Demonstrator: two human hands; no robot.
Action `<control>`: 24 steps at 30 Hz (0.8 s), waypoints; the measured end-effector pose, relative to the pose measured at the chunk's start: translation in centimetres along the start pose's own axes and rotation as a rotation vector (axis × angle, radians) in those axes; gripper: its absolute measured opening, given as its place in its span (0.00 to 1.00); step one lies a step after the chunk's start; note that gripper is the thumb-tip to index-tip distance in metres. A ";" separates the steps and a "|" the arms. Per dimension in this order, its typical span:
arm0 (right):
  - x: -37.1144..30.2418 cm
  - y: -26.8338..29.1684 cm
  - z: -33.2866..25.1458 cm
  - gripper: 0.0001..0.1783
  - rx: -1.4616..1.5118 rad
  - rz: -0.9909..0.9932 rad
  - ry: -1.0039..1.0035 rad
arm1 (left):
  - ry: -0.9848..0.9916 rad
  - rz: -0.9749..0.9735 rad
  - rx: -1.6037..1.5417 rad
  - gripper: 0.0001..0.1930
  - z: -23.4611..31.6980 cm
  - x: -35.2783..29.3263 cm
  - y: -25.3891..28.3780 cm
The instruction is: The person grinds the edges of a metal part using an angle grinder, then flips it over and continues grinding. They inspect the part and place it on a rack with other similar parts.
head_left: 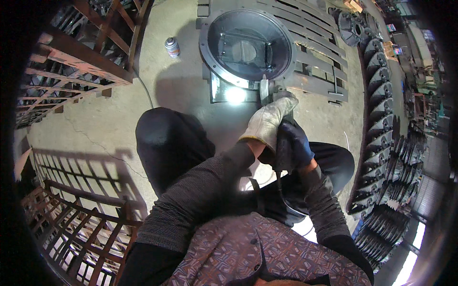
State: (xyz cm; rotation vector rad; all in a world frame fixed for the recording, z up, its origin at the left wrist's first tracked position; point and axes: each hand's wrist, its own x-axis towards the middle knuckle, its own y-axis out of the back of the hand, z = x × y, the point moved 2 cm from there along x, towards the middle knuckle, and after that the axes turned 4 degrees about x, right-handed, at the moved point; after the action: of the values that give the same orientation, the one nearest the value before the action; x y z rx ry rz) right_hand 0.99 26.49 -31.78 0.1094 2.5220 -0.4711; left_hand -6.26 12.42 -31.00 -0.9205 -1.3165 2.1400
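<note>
Both my hands are wrapped around an angle grinder (pixel 285 151), its dark body pointing away from me and its cord trailing down between my legs. My left hand (pixel 268 121), in a pale work glove, is closed over the front part near the head. Behind it my right hand (pixel 298 142), in a dark blue glove, grips the body. The grinder's disc (pixel 265 91) stands on edge by the near rim of a large round metal housing (pixel 208 55); whether it touches cannot be made out. The housing is hollow, with bolt holes around its flange.
A spray can (pixel 172 47) stands on the concrete floor left of the housing. A slatted metal pallet (pixel 319 86) lies on the right. Beyond it runs a long row of dark finned metal parts (pixel 379 112). Rusty metal racks (pixel 90 62) stand at the left. A bright glare (pixel 235 95) shows below the rim.
</note>
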 end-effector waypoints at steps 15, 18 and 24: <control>1.5 0.9 3.3 0.30 0.613 -0.147 -0.263 | -0.437 0.130 1.714 0.27 0.4 -1.1 2.3; 1.6 2.0 4.6 0.30 0.773 -0.101 -0.368 | -0.472 0.147 1.680 0.28 0.2 -0.9 2.8; 2.0 2.4 4.5 0.30 0.742 -0.230 -0.377 | -0.120 0.195 1.134 0.26 -0.4 0.1 3.8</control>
State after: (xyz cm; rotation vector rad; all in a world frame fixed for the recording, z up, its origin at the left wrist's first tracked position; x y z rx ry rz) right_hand 2.11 27.06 -37.12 0.0049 1.8898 -1.3633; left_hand -6.22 11.10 -34.56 -0.4211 0.0911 2.5511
